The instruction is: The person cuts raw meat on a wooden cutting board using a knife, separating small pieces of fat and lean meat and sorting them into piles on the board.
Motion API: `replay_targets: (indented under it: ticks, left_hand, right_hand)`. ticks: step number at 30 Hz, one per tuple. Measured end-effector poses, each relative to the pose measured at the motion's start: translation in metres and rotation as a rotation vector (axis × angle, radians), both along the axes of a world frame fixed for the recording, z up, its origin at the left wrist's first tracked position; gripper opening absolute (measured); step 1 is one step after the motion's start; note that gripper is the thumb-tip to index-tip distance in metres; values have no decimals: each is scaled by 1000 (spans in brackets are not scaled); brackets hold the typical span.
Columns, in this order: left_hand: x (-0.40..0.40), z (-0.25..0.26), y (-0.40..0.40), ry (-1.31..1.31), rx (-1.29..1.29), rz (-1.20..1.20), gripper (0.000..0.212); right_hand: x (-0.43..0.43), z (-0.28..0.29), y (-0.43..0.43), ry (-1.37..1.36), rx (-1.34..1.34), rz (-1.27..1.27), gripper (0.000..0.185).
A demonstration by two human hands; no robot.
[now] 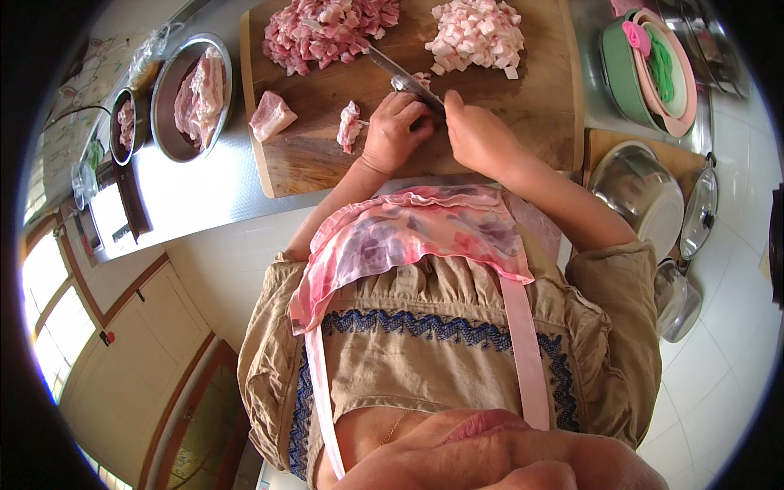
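Note:
My right hand [481, 131] grips the handle of a kitchen knife [398, 75], whose blade points up and to the left over a wooden cutting board [520, 110]. Beside the blade, my left hand [398, 128] rests on the board with fingers curled; what lies under them is hidden. A small piece of fatty meat [421, 79] shows behind the blade. Farther back are a heap of red diced meat [324, 30] and a heap of pale diced fat [478, 37]. A meat chunk [271, 115] and a smaller fatty strip [350, 127] lie left of my left hand.
On the steel counter [202, 190] at left stand a metal bowl [157, 116] of meat slabs and a smaller pot [115, 128] with meat. Green and pink basins [618, 73] stand at right, above an upturned metal bowl [631, 177] and a glass lid [698, 214].

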State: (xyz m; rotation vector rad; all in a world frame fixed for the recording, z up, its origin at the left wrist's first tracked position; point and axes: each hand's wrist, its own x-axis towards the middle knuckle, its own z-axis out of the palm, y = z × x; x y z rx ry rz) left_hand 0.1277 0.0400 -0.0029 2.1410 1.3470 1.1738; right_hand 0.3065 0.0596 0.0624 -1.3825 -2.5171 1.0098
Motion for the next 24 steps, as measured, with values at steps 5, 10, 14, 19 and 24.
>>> replay_targets:
  ticks: [5, 10, 14, 19, 24]
  left_hand:
    - [17, 5, -14, -6, -44, -126, 23]
    - [-13, 14, -4, -20, -133, 126, 16]
    - [-36, 17, 6, 8, -320, 320, 19]
    - [-31, 19, 22, -33, -382, 196, 38]
    - [-4, 28, 47, -99, -352, 52, 27]
  right_hand:
    - [-5, 0, 11, 41, 54, -29, 20]
    - [5, -23, 15, 130, 53, -73, 25]
    - [15, -24, 16, 226, 6, -152, 29]
    - [29, -10, 20, 402, 137, -282, 31]
    - [49, 12, 11, 405, 29, -372, 29]
